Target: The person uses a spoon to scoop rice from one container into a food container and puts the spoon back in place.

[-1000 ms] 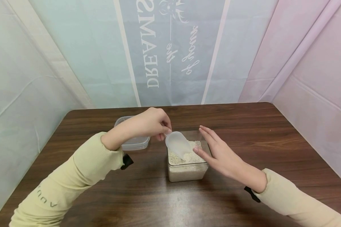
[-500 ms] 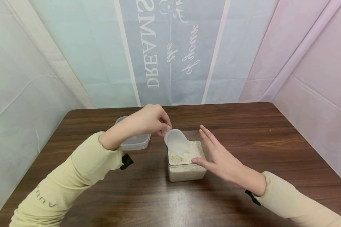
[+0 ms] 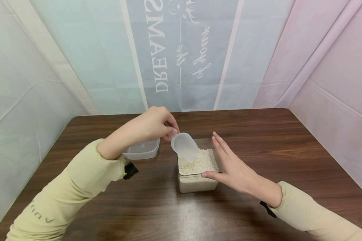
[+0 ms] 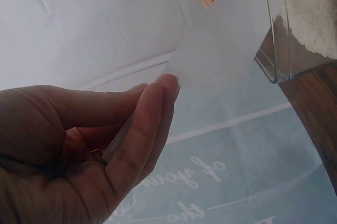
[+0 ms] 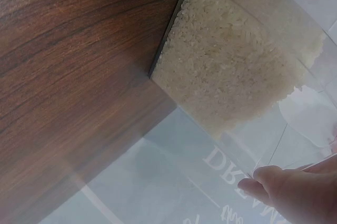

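A clear plastic container (image 3: 199,184) holding white rice (image 3: 205,160) stands on the table. My left hand (image 3: 152,125) pinches the handle of a translucent white scoop (image 3: 184,144) between thumb and fingers. The scoop tilts down to the right, its bowl over the container's left side. In the left wrist view, the scoop (image 4: 221,39) overlaps the container's wall (image 4: 279,29). My right hand (image 3: 236,169) lies along the container's right side, fingers extended, thumb at the front rim. The right wrist view shows the rice (image 5: 231,60) through the wall, with fingertips (image 5: 268,176) at its edge.
A shallow clear plastic box (image 3: 141,152) sits left of the rice container, partly behind my left forearm. The dark wooden table (image 3: 259,140) ends at a printed cloth backdrop (image 3: 181,83). Pale cloth hangs on both sides.
My left hand has moved up and to the left with the scoop, raising its tip from the rice. My right hand has shifted slightly, its thumb lower toward the front rim.
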A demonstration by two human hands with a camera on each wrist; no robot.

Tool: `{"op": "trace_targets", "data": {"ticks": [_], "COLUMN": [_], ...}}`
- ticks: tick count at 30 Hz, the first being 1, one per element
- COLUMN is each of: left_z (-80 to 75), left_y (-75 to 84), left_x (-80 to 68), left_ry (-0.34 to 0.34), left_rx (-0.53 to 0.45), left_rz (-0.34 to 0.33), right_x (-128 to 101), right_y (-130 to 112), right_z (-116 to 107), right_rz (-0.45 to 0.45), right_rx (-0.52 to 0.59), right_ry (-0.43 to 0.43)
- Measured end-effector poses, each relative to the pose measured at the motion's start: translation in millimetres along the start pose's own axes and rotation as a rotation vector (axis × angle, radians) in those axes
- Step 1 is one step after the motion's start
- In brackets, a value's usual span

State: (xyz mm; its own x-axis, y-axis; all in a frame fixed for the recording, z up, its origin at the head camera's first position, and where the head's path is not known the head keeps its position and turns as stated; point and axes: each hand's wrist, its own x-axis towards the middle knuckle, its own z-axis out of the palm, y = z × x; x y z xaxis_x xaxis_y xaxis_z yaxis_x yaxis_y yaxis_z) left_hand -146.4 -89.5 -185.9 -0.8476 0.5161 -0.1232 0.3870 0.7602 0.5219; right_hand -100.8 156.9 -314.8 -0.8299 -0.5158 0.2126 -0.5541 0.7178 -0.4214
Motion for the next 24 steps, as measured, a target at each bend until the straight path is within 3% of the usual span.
{"op": "trace_targets", "data": {"ticks": [16, 24], "left_z": [-4.3, 2.4], "left_y": [-1.8, 3.5], "left_x": [-6.8, -6.9], "left_ry": [0.069, 0.105], "left_rx": [0.069, 0.172], "left_rz": [0.015, 0.036], "right_x": [-2.1, -2.6], "right_y": [0.0, 0.3], "right_z": [2.6, 3.7], "right_rz": [0.023, 0.012], "right_rx": [0.018, 0.007], "right_ry": [-0.006, 0.002]}}
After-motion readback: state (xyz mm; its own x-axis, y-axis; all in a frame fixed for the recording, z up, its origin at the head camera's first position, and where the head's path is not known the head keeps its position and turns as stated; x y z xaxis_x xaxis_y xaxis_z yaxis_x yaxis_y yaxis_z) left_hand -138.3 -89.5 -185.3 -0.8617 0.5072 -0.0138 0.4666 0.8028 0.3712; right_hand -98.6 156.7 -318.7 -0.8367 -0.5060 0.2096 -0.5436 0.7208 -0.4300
